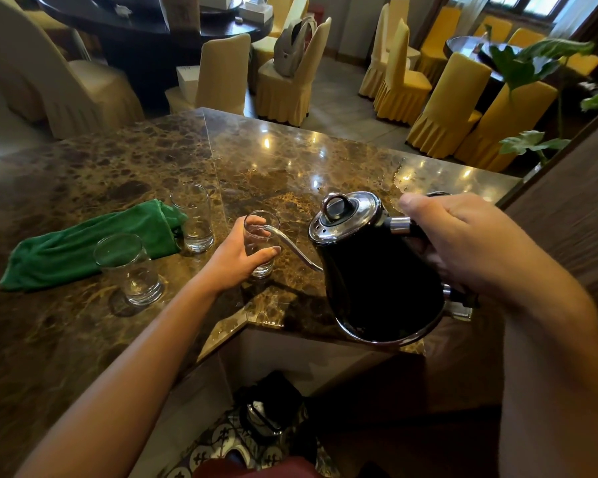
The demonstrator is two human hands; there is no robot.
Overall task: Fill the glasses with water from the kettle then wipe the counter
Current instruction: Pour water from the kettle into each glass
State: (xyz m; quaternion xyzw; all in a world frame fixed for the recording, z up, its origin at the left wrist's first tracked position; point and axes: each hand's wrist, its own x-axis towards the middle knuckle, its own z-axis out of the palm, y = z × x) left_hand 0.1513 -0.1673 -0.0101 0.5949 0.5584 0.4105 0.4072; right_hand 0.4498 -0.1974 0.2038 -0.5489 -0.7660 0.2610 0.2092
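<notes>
A black gooseneck kettle (377, 277) with a chrome lid is tilted to the left, held by its handle in my right hand (463, 243). Its thin spout reaches into the mouth of a clear glass (261, 232) that my left hand (237, 258) grips upright on the brown marble counter (290, 167). Two more clear glasses stand to the left: one (194, 217) behind, one (128, 269) nearer me. A crumpled green cloth (83, 243) lies on the counter beside them, partly behind both.
The counter's near edge has an inward corner below the kettle, with a dark bag (270, 405) on the patterned floor underneath. Yellow covered chairs (446, 105) and dark tables stand beyond the far edge. A leafy plant (532, 63) rises at the right by a wooden wall.
</notes>
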